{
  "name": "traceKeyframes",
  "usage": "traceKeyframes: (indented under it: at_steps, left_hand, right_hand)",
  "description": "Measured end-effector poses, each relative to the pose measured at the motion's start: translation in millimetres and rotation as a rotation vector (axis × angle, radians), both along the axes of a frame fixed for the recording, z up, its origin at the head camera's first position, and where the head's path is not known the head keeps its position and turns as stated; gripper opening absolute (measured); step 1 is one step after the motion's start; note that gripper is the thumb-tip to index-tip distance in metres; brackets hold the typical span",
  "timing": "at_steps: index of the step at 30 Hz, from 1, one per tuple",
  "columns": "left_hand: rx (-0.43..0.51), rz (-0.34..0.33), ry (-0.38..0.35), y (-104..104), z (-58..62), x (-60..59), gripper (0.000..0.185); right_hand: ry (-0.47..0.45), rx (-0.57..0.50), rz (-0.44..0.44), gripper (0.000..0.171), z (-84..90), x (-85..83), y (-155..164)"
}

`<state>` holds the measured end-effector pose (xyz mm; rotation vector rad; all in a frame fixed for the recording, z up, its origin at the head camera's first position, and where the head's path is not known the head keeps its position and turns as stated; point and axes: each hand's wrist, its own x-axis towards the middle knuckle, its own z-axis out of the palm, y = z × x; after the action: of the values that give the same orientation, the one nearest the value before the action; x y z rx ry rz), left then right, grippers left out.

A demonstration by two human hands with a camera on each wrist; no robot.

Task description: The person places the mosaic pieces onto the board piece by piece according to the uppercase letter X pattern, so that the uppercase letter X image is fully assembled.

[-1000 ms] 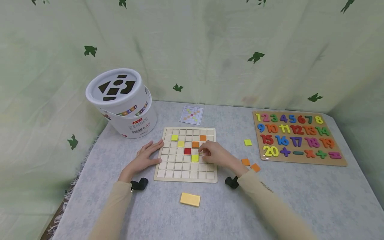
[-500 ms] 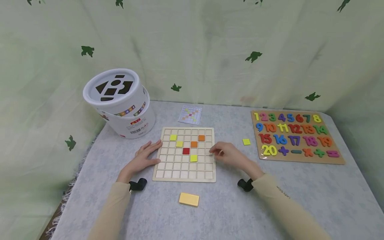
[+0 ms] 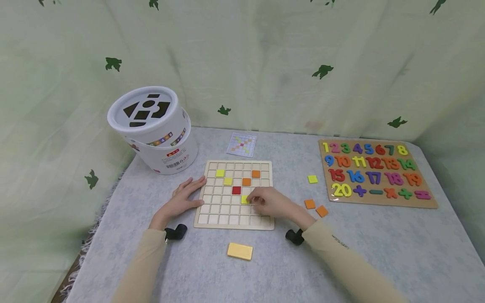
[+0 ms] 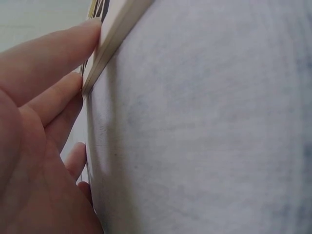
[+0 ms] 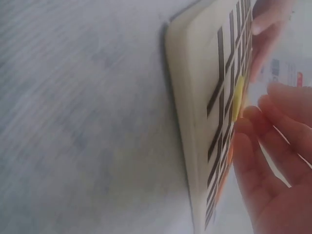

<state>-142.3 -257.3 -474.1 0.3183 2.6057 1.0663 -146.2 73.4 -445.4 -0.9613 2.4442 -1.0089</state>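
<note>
A wooden grid board [image 3: 217, 223] lies on the table with yellow, orange and red square tiles in some cells. My left hand [image 3: 183, 200] rests at its left side; in the left wrist view the fingertips [image 4: 92, 27] touch the board's edge. Over the board's right half is my right hand [image 3: 267, 202], fingers bent, thumb and fingertips close together at a yellow tile [image 3: 244, 199] right of and below the red tile [image 3: 236, 190]. In the right wrist view these fingertips meet the end of the yellow tile [image 5: 237, 100]. Whether they pinch it I cannot tell.
A printed pattern card [image 3: 241, 145] lies behind the board. One loose yellow tile [image 3: 312, 179] and two orange tiles [image 3: 310, 204] lie to the right, near a number puzzle board [image 3: 382, 203]. A white bucket [image 3: 170, 158] stands back left. A pale yellow block [image 3: 240, 251] lies in front.
My right hand moved out to the board's right edge, then back left over the board to the lower yellow tile. The left hand stays put, and the board's tiles look unmoved.
</note>
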Motion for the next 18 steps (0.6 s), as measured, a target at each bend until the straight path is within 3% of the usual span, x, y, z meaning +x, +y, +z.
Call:
traceKeyframes:
  at_steps: [6,11,18]
  left_hand:
    - [0.006,-0.007,0.011,1.0,0.5,-0.4,0.070]
    - [0.008,-0.003,0.012,1.0,0.7,0.0,0.069]
    - [0.010,-0.012,0.022,1.1,1.3,0.5,0.069]
  right_hand:
    - [0.047,-0.095,-0.137,0.024,3.9,0.4,42.1]
    - [0.084,-0.097,-0.249,0.022,0.0,5.4,92.0]
    - [0.078,-0.043,-0.288,0.024,-8.1,17.0,135.0]
